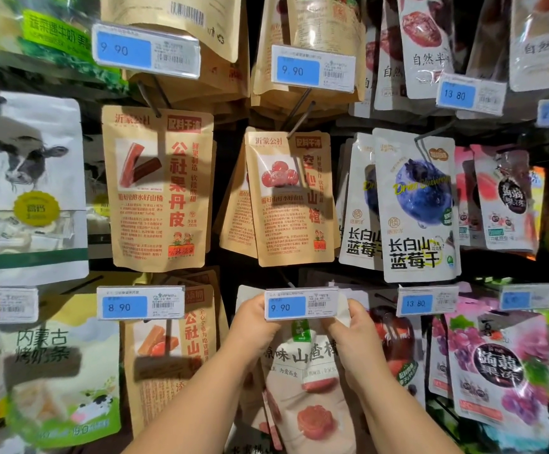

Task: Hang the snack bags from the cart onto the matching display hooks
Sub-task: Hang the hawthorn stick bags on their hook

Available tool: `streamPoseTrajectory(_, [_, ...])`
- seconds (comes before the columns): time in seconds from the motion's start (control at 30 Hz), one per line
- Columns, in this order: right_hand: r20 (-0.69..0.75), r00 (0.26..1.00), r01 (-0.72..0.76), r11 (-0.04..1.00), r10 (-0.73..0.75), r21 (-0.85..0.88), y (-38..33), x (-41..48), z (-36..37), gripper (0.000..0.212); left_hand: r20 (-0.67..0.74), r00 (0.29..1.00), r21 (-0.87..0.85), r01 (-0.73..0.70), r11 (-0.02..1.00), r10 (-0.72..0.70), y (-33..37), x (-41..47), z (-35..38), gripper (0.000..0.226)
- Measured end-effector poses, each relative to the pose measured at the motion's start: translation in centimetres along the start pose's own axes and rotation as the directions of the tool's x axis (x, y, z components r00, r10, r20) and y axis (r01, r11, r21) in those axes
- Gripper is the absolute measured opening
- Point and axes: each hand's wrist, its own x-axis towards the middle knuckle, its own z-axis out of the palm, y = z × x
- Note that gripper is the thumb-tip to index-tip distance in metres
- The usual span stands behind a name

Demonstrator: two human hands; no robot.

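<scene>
Head view. My reference point is the 9.90 price tag (301,304), low in the middle of the rack.

1. The white snack bag (302,381) sits directly behind and below this tag. It is upright, and the tag hides its top edge.
2. The left hand (253,326) is at the tag's left end, with its fingers curled round the bag's upper left edge. The fingertips pass behind the tag, so I cannot see them.
3. The right hand (353,332) is at the tag's right end. Its fingers (358,314) are clamped on the bag's upper right corner, which sticks up just beside the tag.
4. Both forearms rise from below the tag.

Surroundings:
- Above the tag hangs a brown bag (294,204) printed with red fruit.
- Above and to the right of the tag hangs a blueberry bag (418,208).
- To the left of the tag is an 8.90 tag (140,306).
- To the right of the tag, just behind the right hand, hangs a red bag (394,335). Beyond it is a grape bag (495,362).

Obstruction: the tag covers the bag's hanging hole and the hook end. I cannot tell whether the bag is on the hook.
</scene>
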Motion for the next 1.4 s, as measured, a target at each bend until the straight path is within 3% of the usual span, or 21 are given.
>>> streamPoseTrajectory(0.37, [0.005,1.0,-0.017,0.998,0.017,0.063,0.7,0.1,0.2,0.025,-0.011,0.999,0.074,-0.032,0.997,0.033,-0.3,-0.3,0.1,0.022])
streamPoseTrajectory(0.73, [0.013,0.999,0.033,0.985,-0.035,0.167,0.8,0.7,-0.4,0.019,-0.007,0.996,0.131,-0.085,0.988,0.087,-0.3,0.4,0.3,0.03])
streamPoseTrajectory(0.93, [0.013,1.0,0.021,0.983,-0.023,0.183,1.7,0.5,-0.4,0.018,-0.055,0.995,0.033,-0.083,0.996,0.085,-1.5,0.2,0.2,0.035])
streamPoseTrajectory(1.23, [-0.014,1.0,0.008,0.989,-0.007,0.145,2.5,0.0,-0.2,0.033,-0.13,0.946,0.238,-0.261,0.936,0.297,-2.8,-0.2,-0.9,0.03])
streamPoseTrajectory(1.3, [-0.017,1.0,0.007,0.99,-0.005,0.143,2.8,-0.3,-0.1,0.041,-0.133,0.938,0.249,-0.28,0.927,0.319,-3.1,-0.4,-1.2,0.032])
streamPoseTrajectory(1.4, [0.002,1.0,0.011,0.99,-0.012,0.137,2.8,-0.5,0.0,0.046,-0.152,0.94,0.218,-0.268,0.938,0.304,-3.4,-0.6,-1.4,0.017])
